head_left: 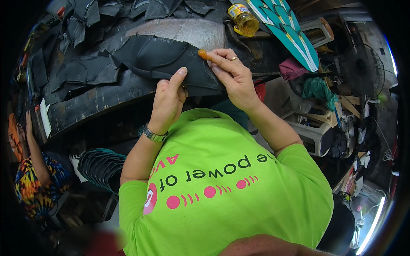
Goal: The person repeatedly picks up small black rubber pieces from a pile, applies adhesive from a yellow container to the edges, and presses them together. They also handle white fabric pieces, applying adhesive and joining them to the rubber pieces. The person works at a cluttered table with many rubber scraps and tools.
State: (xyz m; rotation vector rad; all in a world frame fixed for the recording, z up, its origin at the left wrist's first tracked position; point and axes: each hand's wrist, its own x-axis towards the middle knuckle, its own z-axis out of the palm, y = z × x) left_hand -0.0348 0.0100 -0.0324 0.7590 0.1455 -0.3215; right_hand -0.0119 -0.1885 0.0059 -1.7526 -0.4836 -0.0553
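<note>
A black stitched piece that looks like a shoe upper lies across the near edge of the dark workbench. My left hand grips its near edge, thumb on top and fingers curled beneath, partly hidden. At its right end my right hand has the thumb over the piece and the fingers bent close to its edge. An amber-orange, rounded tip sticks out at the right index finger; it resembles a finger cover or a coating of glue. Beyond stands an open jar of yellowish paste.
More black cut pieces lie at left and along the back. Teal sole-shaped pieces with white straps rest at the right. A pink cloth and a fan stand beyond. At far left sits another person in a colourful shirt.
</note>
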